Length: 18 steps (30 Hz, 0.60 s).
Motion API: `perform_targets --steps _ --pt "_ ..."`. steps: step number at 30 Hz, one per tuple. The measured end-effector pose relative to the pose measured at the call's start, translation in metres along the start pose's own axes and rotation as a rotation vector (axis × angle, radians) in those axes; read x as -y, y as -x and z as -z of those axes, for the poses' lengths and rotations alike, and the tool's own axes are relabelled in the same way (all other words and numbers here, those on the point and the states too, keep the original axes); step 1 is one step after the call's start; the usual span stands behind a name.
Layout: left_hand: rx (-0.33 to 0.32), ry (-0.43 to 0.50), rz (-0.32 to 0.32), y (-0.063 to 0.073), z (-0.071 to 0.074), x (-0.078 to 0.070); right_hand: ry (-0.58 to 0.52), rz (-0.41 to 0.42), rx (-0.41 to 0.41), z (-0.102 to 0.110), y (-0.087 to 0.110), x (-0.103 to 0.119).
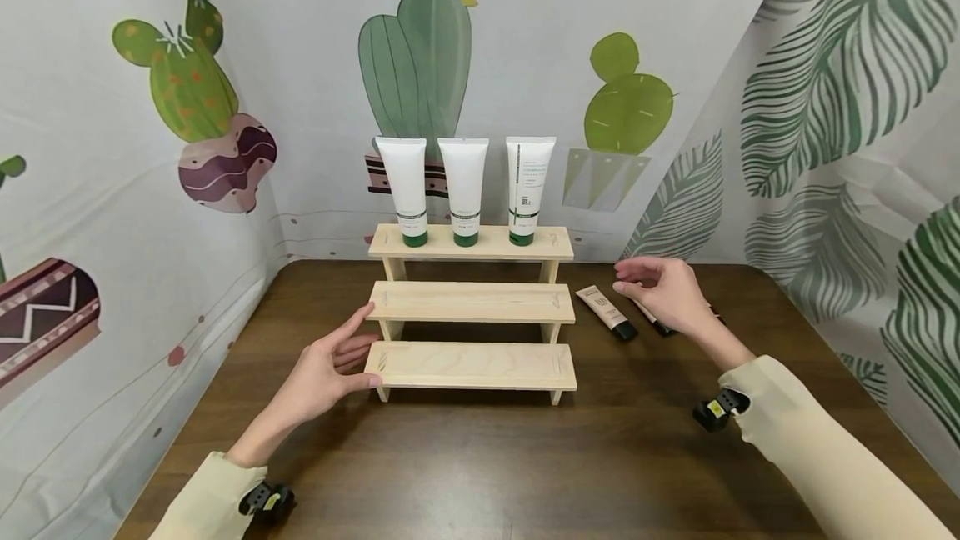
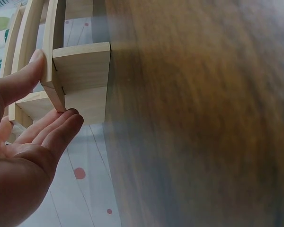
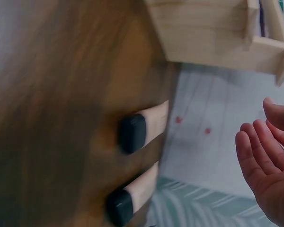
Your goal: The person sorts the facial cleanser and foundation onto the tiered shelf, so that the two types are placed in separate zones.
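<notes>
A three-step wooden display stand [image 1: 472, 363] stands on the table. My left hand [image 1: 327, 369] touches its left end, thumb at the lowest step and index finger at the middle one. The left wrist view shows the thumb and fairly straight fingers [image 2: 61, 130] around the end of a step. My right hand [image 1: 667, 294] hovers to the right of the stand, holding nothing, fingers loosely bent. Beside it lies a beige cosmetic tube [image 1: 600, 307] with a black cap. A second such tube [image 3: 143, 185] is partly hidden beneath the hand in the head view.
Three white squeeze tubes with green caps stand on the top step: a left one [image 1: 407, 190], a middle one [image 1: 465, 190] and a right one [image 1: 531, 182]. A small dark item [image 1: 716, 313] shows behind my right wrist. Patterned cloth [image 1: 315, 107] hangs behind the brown table [image 1: 465, 473].
</notes>
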State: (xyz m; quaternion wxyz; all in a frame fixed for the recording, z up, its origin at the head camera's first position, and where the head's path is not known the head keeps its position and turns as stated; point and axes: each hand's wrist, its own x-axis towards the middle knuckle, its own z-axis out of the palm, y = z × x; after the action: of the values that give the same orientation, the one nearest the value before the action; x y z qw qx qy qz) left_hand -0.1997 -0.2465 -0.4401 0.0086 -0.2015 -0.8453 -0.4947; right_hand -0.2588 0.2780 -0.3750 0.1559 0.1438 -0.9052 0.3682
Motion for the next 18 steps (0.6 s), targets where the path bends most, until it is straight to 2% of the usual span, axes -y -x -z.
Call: perform_targets --steps 5,10,18 --pt "-0.003 -0.002 0.004 0.0 0.0 -0.001 0.017 -0.03 0.054 0.0 0.01 -0.02" --pt "0.001 0.002 -0.002 0.0 0.0 -0.001 0.028 -0.015 0.116 -0.002 0.019 -0.036" --pt "-0.004 0.008 -0.008 0.001 0.0 0.0 0.027 -0.02 0.162 -0.005 0.02 -0.05"
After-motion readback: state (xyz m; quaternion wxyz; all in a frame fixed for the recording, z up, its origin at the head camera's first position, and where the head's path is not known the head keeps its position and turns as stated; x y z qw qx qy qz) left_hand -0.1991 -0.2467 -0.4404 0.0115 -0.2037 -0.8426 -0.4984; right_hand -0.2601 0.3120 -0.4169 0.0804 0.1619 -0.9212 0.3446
